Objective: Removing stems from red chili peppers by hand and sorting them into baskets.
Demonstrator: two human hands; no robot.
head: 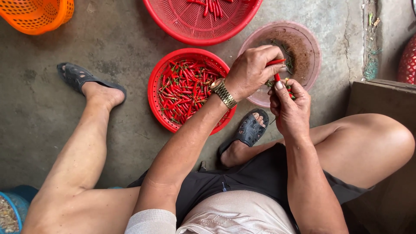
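Note:
My left hand (252, 69), with a gold watch on its wrist, pinches a red chili pepper (276, 62) above a pale pink bowl (310, 65). My right hand (291, 106) sits just below it and grips more red chilies, with green stems showing between the fingers. The two hands touch over the bowl's near rim. Left of them a red basket (155, 93) holds several red chilies with green stems.
A larger red basket (173, 26) with a few chilies lies at the top, an orange basket (37, 15) at the top left. My feet in dark sandals rest on the concrete floor. A blue container (15, 203) is at the bottom left, a brown box (381, 99) at the right.

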